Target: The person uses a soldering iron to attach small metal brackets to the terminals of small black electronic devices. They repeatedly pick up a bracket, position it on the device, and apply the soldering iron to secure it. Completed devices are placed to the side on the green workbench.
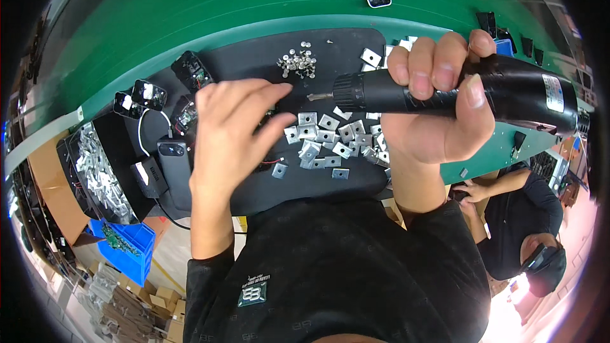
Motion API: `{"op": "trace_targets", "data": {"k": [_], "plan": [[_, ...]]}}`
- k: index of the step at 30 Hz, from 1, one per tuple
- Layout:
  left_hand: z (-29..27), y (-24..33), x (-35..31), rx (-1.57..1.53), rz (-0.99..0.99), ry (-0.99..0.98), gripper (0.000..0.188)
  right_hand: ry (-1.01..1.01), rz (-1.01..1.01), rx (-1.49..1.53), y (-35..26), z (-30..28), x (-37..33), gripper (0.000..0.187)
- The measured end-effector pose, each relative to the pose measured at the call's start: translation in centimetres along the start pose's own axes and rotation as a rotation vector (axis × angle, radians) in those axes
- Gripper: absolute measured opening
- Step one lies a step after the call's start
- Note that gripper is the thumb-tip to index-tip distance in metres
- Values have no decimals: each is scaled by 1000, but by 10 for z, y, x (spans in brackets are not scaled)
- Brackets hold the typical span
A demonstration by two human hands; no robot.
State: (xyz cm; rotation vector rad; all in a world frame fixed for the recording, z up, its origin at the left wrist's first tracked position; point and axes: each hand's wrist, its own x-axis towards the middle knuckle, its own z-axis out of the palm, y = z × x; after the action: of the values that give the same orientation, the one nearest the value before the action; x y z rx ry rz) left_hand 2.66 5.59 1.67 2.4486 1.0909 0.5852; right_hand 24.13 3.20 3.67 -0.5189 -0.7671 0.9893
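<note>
Nearby, metal pieces (98, 168) in bin (122, 140), screwdriver (515, 92) held

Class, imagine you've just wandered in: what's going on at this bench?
A person grips a black electric screwdriver in the right hand, its bit pointing left. The left hand is spread over a partly hidden part; whether it touches it is unclear. Loose screws and square metal plates lie on the black mat. Another person is nearby, at the lower right.
</note>
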Motion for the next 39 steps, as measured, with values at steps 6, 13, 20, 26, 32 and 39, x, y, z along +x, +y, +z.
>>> {"op": "trace_targets", "data": {"k": [6, 13, 20, 26, 32, 39], "plan": [[19, 7, -2, -65, 95, 148, 25, -82, 49, 68, -2, 12, -3, 36], [14, 8, -12, -124, 10, 190, 20, -184, 31, 147, 4, 12, -7, 37], [16, 3, -21, -143, -32, 275, 20, -134, 79, 136, 11, 24, -8, 36], [17, -4, -23, -123, 16, 243, 18, -224, 84, 129, 20, 17, -8, 37], [18, -15, -27, -205, 54, 210, 27, -290, 94, 282, 29, 10, -5, 37], [-2, -21, -22, -20, -51, -56, 82, -121, 84, 113, 31, 20, -8, 37]]}}
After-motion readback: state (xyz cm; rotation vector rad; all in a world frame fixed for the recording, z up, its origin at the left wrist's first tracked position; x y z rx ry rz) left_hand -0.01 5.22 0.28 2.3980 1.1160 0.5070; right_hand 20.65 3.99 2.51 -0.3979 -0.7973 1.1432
